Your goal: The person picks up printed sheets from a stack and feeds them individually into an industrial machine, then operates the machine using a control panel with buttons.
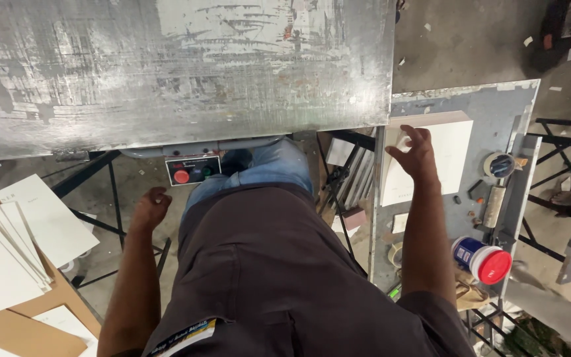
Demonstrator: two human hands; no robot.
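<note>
My right hand (415, 153) reaches over a stack of white sheets (451, 158) on the grey side table (497, 109), fingers spread and touching the stack's left part. My left hand (151, 203) hangs loosely curled beside my thigh, holding nothing, below a small control box (193, 170) with a red, a dark and a green button. The box sits under the front edge of a large scratched metal table (166, 66).
Fanned white sheets (8, 251) lie on brown cardboard (28, 327) at the left. On the side table are a tape roll (499, 164), a roller (495, 206) and a blue-and-white jar with a red lid (482, 258). Dark metal frames (566, 142) stand to the right.
</note>
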